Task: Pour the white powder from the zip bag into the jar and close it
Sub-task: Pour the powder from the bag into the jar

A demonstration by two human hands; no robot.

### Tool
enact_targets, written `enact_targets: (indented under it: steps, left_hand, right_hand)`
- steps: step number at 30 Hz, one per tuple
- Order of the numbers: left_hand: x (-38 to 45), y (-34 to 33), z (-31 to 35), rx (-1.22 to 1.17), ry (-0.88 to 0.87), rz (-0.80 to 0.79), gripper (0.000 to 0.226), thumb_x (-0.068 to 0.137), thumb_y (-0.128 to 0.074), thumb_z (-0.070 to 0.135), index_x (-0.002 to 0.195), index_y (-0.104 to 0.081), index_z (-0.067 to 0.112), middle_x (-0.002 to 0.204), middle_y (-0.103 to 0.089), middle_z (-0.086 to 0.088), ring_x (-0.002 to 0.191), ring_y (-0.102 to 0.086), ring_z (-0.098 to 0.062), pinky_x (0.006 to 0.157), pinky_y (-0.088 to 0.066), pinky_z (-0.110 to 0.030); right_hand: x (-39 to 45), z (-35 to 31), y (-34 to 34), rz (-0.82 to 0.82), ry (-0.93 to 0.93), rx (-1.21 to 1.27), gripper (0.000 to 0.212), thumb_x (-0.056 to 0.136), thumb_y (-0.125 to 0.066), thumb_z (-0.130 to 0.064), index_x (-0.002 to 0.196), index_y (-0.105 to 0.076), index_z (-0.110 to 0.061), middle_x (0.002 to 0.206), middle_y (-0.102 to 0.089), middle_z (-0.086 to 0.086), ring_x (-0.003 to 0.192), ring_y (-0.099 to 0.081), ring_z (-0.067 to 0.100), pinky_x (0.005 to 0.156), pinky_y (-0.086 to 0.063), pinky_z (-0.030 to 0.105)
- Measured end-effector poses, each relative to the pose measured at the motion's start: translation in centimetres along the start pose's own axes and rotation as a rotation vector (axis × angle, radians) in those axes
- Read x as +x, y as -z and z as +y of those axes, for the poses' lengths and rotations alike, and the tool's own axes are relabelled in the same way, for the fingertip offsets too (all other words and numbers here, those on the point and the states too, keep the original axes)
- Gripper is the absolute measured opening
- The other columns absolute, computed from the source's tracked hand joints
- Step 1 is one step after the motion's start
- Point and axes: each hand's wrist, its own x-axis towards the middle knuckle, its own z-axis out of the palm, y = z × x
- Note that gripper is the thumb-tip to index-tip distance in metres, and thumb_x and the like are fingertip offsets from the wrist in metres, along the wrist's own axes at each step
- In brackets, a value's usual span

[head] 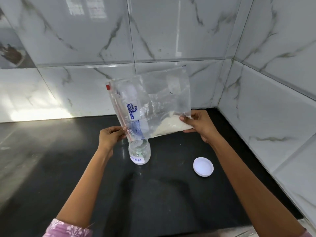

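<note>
A clear zip bag [153, 100] with blue print and a red slider is held tilted in the air, its zip edge pointing down-left. White powder [171, 126] is heaped in the bag's lower right corner. My left hand [111, 135] pinches the zip edge at its lower corner, just above the mouth of the jar [139, 153]. My right hand [198, 125] pinches the bag's lower right corner beside the powder. The small clear jar stands upright and uncapped on the black counter, with a white label on its front. Its white lid [203, 166] lies flat to the right.
The black counter [68, 168] runs into a corner of grey marbled wall tiles [273, 100] at the back and right. Bright light falls on the counter's left part.
</note>
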Motion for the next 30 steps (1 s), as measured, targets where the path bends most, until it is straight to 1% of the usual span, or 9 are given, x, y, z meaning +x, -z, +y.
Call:
enact_targets:
  steps: [2,6,9,10,14,20,24,27,30]
  left_hand:
    - [-0.5,-0.1,-0.3,0.017,0.019,-0.004,0.008,0.082,-0.069,0.002,0.088,-0.070,-0.003,0.065,-0.073,-0.003,0.058,-0.068,-0.011,0.060,-0.056,-0.017]
    - [-1.5,-0.3,-0.7,0.110,0.043,0.025,0.005,0.078,-0.075,0.007,0.080,-0.071,0.004,0.081,-0.070,-0.018,0.071,-0.066,-0.025,0.074,-0.057,-0.033]
    - [-1.7,-0.5,-0.8,0.170,0.013,0.051,0.011,0.074,-0.080,0.012,0.080,-0.074,0.005,0.073,-0.070,-0.010,0.062,-0.063,-0.017,0.059,-0.055,-0.020]
    - [-1.7,-0.5,-0.8,0.184,0.003,0.059,0.011,0.073,-0.080,0.013,0.080,-0.074,0.006,0.073,-0.070,-0.009,0.061,-0.062,-0.016,0.058,-0.055,-0.020]
    - [-1.6,-0.6,-0.8,0.173,-0.012,0.065,0.008,0.075,-0.079,0.010,0.080,-0.074,0.008,0.078,-0.072,-0.013,0.066,-0.064,-0.018,0.070,-0.058,-0.030]
    - [-1.1,-0.6,-0.8,0.087,-0.044,0.019,0.010,0.073,-0.078,0.002,0.076,-0.074,0.011,0.069,-0.073,-0.006,0.059,-0.068,-0.009,0.059,-0.054,-0.016]
    - [-0.6,-0.2,-1.9,0.206,-0.082,-0.020,0.013,0.071,-0.080,0.004,0.071,-0.074,0.016,0.068,-0.072,-0.006,0.061,-0.066,-0.011,0.062,-0.055,-0.021]
    - [-0.2,0.4,-2.5,0.308,-0.128,-0.080,0.012,0.069,-0.083,0.012,0.074,-0.075,0.020,0.070,-0.074,0.000,0.065,-0.068,-0.007,0.065,-0.054,-0.018]
    - [0.3,1.0,-2.5,0.334,-0.155,-0.150,0.013,0.069,-0.083,0.014,0.074,-0.075,0.023,0.065,-0.073,0.010,0.063,-0.068,0.000,0.062,-0.051,-0.010]
  right_hand:
    - [-0.2,-0.4,-0.1,0.014,0.026,-0.030,0.014,0.082,-0.069,-0.009,0.096,-0.066,-0.007,0.096,-0.066,0.007,0.083,-0.066,0.016,0.054,-0.058,0.024]
    - [-0.9,-1.0,-0.1,0.016,0.082,-0.054,0.014,0.083,-0.067,-0.007,0.097,-0.066,-0.009,0.093,-0.065,0.005,0.081,-0.065,0.015,0.053,-0.058,0.022]
    - [-1.0,-1.4,-0.2,0.034,0.105,-0.069,0.014,0.083,-0.067,-0.007,0.097,-0.067,-0.010,0.090,-0.066,0.000,0.080,-0.065,0.012,0.053,-0.058,0.022]
    - [-1.0,-1.4,-0.3,0.036,0.112,-0.073,0.014,0.083,-0.067,-0.007,0.097,-0.067,-0.010,0.089,-0.066,-0.001,0.079,-0.065,0.012,0.053,-0.058,0.022]
    - [-0.5,-1.4,-0.7,0.043,0.135,-0.086,0.013,0.083,-0.068,-0.007,0.096,-0.068,-0.011,0.086,-0.067,-0.003,0.075,-0.065,0.009,0.052,-0.057,0.021]
    - [0.2,-1.5,-0.3,0.056,0.140,-0.103,0.010,0.082,-0.069,-0.010,0.088,-0.069,-0.018,0.091,-0.068,0.000,0.079,-0.066,0.011,0.052,-0.056,0.021]
    - [0.5,-1.2,-0.5,0.041,0.128,-0.163,0.016,0.082,-0.068,-0.009,0.098,-0.068,-0.012,0.096,-0.067,0.007,0.079,-0.066,0.013,0.052,-0.057,0.020]
    - [0.6,-1.4,-0.4,0.028,0.105,-0.197,0.015,0.083,-0.068,-0.012,0.097,-0.069,-0.015,0.095,-0.068,0.006,0.081,-0.066,0.014,0.052,-0.057,0.021]
    - [0.7,-1.8,-0.3,-0.002,0.098,-0.229,0.006,0.082,-0.068,-0.023,0.087,-0.070,-0.025,0.089,-0.070,-0.002,0.076,-0.069,0.009,0.054,-0.058,0.022]
